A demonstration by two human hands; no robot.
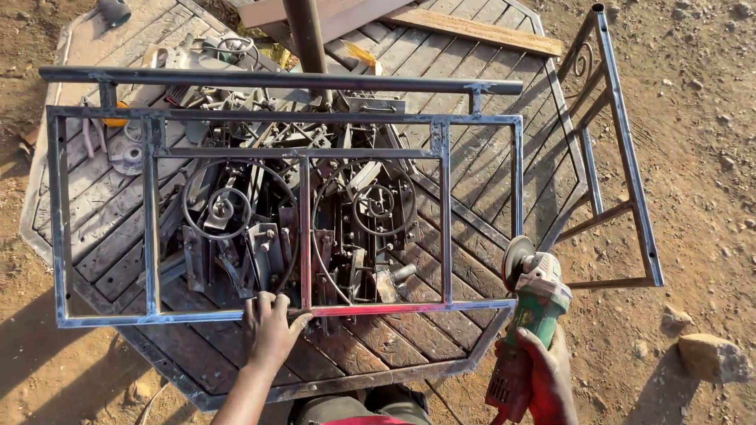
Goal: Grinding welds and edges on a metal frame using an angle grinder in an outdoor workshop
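The steel frame [287, 212] lies flat across the octagonal wooden tabletop [409, 330], over a heap of metal scraps [315, 228]. The left hand [272, 327] presses down, fingers spread, on the frame's near rail, just beside the middle upright. The right hand [543, 378] is closed around the body of a green grinder [531, 303], its disc held off the frame's near right corner, close to it but not touching as far as I can tell. No sparks show, so this looks like the pause between steadying the frame and grinding a joint. The next move seems to call for bringing the disc onto the corner weld while the left hand holds the rail firm. A second frame [610, 157] leans at the tabletop's right edge.
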